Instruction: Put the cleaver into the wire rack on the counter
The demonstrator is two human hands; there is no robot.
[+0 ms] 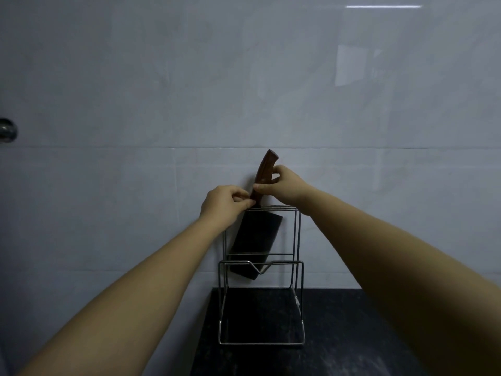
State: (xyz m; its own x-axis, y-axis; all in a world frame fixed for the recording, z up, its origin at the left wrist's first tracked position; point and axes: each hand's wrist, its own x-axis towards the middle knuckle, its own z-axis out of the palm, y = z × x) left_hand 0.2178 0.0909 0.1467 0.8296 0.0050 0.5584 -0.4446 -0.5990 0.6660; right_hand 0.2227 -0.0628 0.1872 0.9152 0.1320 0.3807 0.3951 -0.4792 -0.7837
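Observation:
The cleaver (253, 244) has a dark rectangular blade and a brown wooden handle. It stands blade-down and tilted inside the wire rack (298, 267), with the handle sticking up above the top wires. My right hand (282, 187) grips the handle in the middle. My left hand (226, 203) pinches the base of the handle where it meets the rack's top edge. The blade's lower corner hangs behind the rack's front wire, above the rack's floor.
The rack stands on a dark speckled counter (352, 335) against a pale tiled wall (244, 77). The counter's left edge runs just left of the rack. A round metal fitting (7, 130) sticks out of the wall at far left.

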